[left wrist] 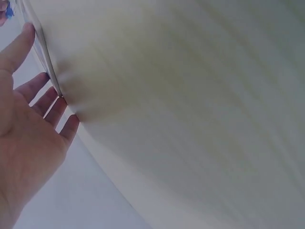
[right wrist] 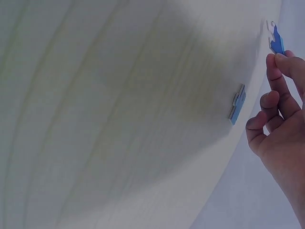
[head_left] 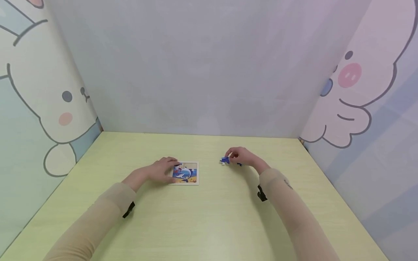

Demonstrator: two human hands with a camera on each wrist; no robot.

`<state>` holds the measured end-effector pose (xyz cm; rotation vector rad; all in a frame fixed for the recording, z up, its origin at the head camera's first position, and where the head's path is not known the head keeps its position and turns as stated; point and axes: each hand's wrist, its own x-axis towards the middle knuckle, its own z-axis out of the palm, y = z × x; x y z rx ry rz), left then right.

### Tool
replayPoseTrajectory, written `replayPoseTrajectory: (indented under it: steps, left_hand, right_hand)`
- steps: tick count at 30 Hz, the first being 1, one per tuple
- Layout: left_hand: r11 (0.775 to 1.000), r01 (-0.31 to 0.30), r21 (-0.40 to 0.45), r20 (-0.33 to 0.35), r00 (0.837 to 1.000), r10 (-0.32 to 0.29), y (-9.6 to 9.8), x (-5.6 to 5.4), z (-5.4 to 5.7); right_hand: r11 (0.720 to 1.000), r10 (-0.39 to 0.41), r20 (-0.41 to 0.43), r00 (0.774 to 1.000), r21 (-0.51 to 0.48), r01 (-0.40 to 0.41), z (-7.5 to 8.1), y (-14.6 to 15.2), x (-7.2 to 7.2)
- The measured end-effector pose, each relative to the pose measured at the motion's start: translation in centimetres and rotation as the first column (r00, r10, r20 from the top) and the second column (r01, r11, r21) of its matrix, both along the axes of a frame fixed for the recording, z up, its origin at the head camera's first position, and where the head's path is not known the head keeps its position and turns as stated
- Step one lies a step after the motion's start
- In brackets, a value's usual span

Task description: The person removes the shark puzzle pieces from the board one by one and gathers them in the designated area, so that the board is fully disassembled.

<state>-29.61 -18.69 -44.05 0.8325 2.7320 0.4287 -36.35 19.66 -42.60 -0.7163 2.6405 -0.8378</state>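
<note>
A square jigsaw puzzle in a pale frame (head_left: 197,174) lies on the table, with a blue and yellow sea picture inside. My left hand (head_left: 160,170) rests at its left side, fingers nearly straight; the left wrist view has that hand (left wrist: 33,114) with fingertips along the frame's edge (left wrist: 45,47). To the right of the frame, my right hand (head_left: 243,156) pinches a blue puzzle piece (head_left: 225,160) between thumb and forefinger. In the right wrist view this piece (right wrist: 276,42) juts beyond the fingertips of the right hand (right wrist: 281,105), whose other fingers are curled.
A second blue puzzle piece (right wrist: 238,106) lies on the table below the right hand, mostly covered by it in the head view. The pale yellow table (head_left: 209,221) meets a grey back wall (head_left: 202,72) and side walls with cartoon animals (head_left: 55,108).
</note>
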Motion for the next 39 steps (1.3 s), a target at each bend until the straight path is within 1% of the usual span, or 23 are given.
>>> replayPoseTrajectory:
  steps: [2,5,7,11,15,18,22,28,32,36,39]
  left_hand:
    - [1.000,0.015,0.010,0.005,1.000,-0.015,-0.2,0.0,0.2]
    - [1.000,0.014,0.021,0.017,1.000,-0.014,-0.4,0.1,0.3]
    - [1.000,0.012,0.020,0.011,1.000,-0.012,-0.4,0.1,0.2]
    - [1.000,-0.005,0.024,0.004,1.000,0.005,-0.5,0.3,-0.1]
    - [0.999,-0.040,0.032,-0.005,0.999,0.040,-0.4,0.5,-0.2]
    - [0.998,-0.059,0.034,-0.014,0.998,0.060,-0.3,0.6,-0.2]
    - [0.998,-0.061,0.026,-0.020,0.998,0.062,-0.4,0.5,-0.1]
    - [0.999,-0.049,0.010,-0.020,0.999,0.049,-0.7,0.1,-0.2]
    - [0.999,-0.037,0.011,-0.011,0.999,0.037,-1.0,0.0,-0.2]
    - [0.999,-0.038,0.025,-0.003,0.999,0.038,-1.1,0.1,-0.1]
    - [0.999,-0.036,0.030,-0.013,0.999,0.037,-1.0,0.2,-0.2]
  right_hand:
    - [1.000,-0.004,0.002,1.000,-0.007,0.004,-0.2,0.1,0.1]
    - [1.000,-0.020,-0.003,1.000,-0.014,0.020,-0.4,0.2,0.1]
    - [0.999,-0.036,-0.014,0.999,-0.013,0.036,-0.5,0.2,0.1]
    - [0.998,-0.069,-0.030,0.997,0.001,0.069,-0.9,0.4,0.0]
    - [0.996,-0.090,-0.032,0.995,0.005,0.090,-1.4,0.6,-0.1]
    - [0.996,-0.091,-0.050,0.995,0.003,0.091,-1.6,0.7,-0.2]
    - [0.997,-0.080,-0.081,0.993,0.009,0.081,-1.7,0.8,-0.2]
    - [0.997,-0.080,-0.096,0.992,-0.013,0.080,-1.2,0.6,0.3]
    - [0.997,-0.075,-0.131,0.989,-0.019,0.073,-0.9,0.4,0.3]
    - [0.998,-0.058,-0.162,0.985,-0.021,0.055,0.0,-0.3,0.5]
    - [0.999,-0.046,-0.180,0.983,-0.014,0.044,0.9,-1.1,0.8]
